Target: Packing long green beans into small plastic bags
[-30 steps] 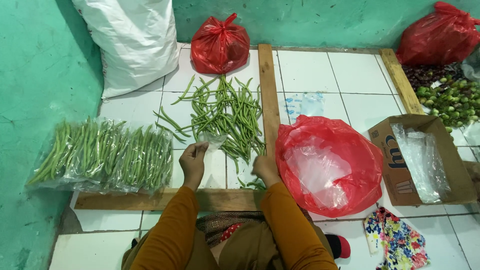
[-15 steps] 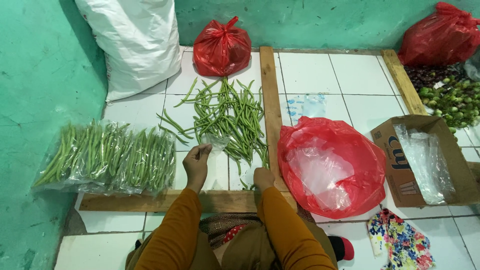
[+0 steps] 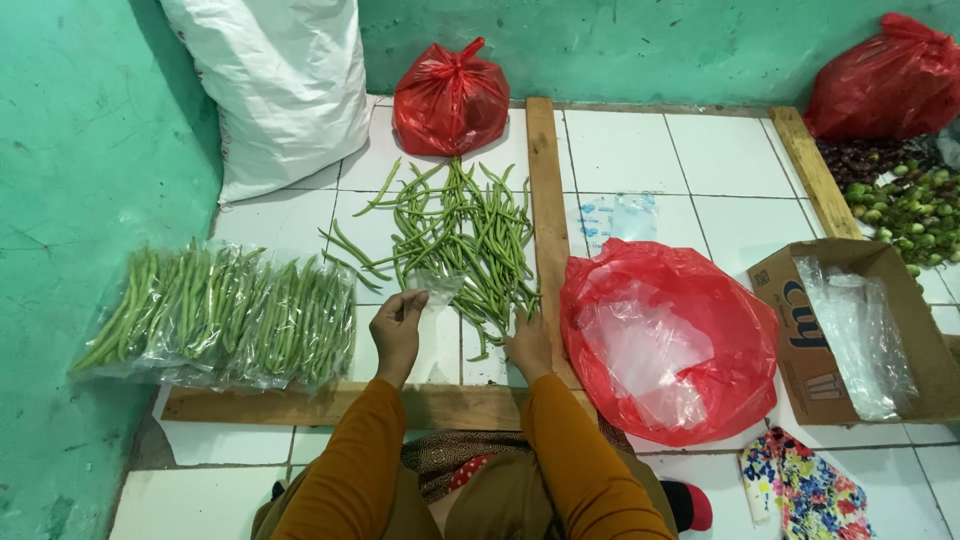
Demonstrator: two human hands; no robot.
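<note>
Clear plastic, thin and crumpled, is pinched between the thumb and fingertips of the left hand (image 3: 397, 330): a small clear bag (image 3: 432, 290) lifted a little off the white tiled floor (image 3: 620, 150), its loose end trailing toward the beans. Held up by one edge like that, the bag hangs where its mouth can be reached.

Just beyond that grip lies the loose pile of green beans (image 3: 460, 235), spread lengthwise on the tiles with most pods pointing away from the person. The right hand (image 3: 528, 342) rests at the near edge of the pile, fingers bent down over the closest pods; whether it has closed on any of them I cannot tell, since the back of the hand hides the fingertips.

To the left of the bag-holding hand, several packed bags of beans (image 3: 225, 315) lie side by side in a row, their pods aligned, set against a wooden strip (image 3: 300, 402) that borders the work patch. A second wooden strip (image 3: 545, 200) runs away from the right hand, fencing the pile from the tiles beyond.

Right of the right hand sits an open red bag (image 3: 670, 340) with clear plastic inside, and past it a cardboard box (image 3: 850, 330) holding more clear bags. Farther off stand a knotted red bag (image 3: 450, 95) and a white sack (image 3: 285, 85).
</note>
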